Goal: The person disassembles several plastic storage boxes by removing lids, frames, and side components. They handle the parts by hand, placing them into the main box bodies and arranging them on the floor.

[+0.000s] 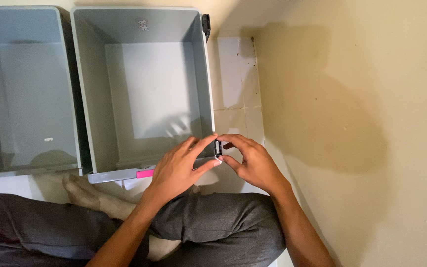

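Note:
A grey plastic bin stands on the floor in front of my crossed legs. At its near right corner sits a small black clip. My left hand rests over the bin's near rim, thumb and forefinger pinching at the clip. My right hand meets it from the right, fingertips on the same black clip. A pink tag shows on the near rim, left of my left hand. The bin's inside is bare.
A second grey bin stands to the left, side by side with the first. Another black clip sits at the first bin's far right corner. A beige wall rises close on the right, past a strip of white floor tiles.

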